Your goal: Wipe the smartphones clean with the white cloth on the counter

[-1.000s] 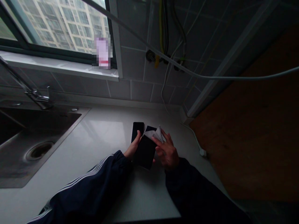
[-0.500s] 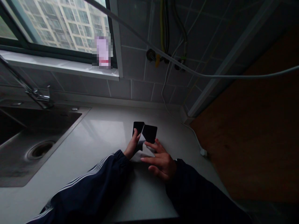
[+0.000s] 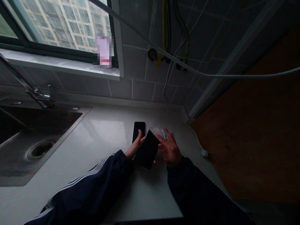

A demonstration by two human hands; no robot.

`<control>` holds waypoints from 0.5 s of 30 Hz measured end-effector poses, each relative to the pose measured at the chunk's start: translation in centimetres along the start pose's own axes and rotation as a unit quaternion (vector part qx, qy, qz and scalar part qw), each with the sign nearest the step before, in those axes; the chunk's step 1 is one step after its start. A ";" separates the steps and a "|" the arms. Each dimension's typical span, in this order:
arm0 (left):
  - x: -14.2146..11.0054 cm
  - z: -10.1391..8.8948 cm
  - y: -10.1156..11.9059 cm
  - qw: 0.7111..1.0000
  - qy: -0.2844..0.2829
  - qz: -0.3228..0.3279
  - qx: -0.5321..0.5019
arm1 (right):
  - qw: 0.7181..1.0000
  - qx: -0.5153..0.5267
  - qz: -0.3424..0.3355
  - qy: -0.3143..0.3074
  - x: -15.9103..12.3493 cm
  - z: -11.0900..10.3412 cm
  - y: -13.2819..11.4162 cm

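Note:
My left hand (image 3: 134, 147) grips a black smartphone (image 3: 147, 152), its thumb along the left edge and a fingertip showing at the right edge. The phone is tilted, dark screen up. Just behind, a second black smartphone (image 3: 138, 128) lies on the counter, partly covered by my left thumb. My right hand (image 3: 170, 150) is at the phone's upper right corner with a crumpled white tissue (image 3: 161, 132) at its fingers. How the fingers hold the tissue is partly hidden.
A white countertop (image 3: 103, 137) lies beneath my hands. On the left is a steel sink (image 3: 21, 147) with a faucet (image 3: 42, 97). A white cable (image 3: 167, 107) runs down the tiled wall to a plug (image 3: 204, 153). A wooden panel (image 3: 253, 137) stands right.
My right hand has moved the tissue up and right, off the phone's face, to its upper right corner. The held phone has come lower and tilted further, and its whole screen now shows.

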State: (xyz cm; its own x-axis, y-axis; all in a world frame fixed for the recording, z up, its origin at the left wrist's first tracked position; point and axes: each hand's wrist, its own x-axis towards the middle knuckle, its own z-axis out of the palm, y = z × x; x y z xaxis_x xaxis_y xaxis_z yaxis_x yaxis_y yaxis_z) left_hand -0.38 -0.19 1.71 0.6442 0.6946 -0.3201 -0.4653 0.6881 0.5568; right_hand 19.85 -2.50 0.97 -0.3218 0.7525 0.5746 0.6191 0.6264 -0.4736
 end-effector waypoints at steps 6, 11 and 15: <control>0.8 -0.5 0.2 0.996 0.043 0.067 -0.049 | 0.994 0.051 -0.065 -0.068 -0.5 0.5 -1.5; 0.9 -0.8 0.4 0.994 0.058 0.084 -0.034 | 0.981 0.110 -0.122 -0.103 -1.0 0.5 -3.3; 0.7 -0.6 0.6 0.995 0.055 0.084 -0.019 | 0.971 0.142 -0.153 -0.118 -1.1 0.1 -3.9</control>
State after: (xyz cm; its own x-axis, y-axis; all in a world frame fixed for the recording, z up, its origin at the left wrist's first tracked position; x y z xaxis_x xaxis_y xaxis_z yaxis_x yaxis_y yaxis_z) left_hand -0.61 0.81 1.37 0.4865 0.8179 -0.3071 -0.5846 0.5660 0.5812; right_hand 17.76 -5.78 2.10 -0.6350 0.5278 0.5641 0.2577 0.8331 -0.4894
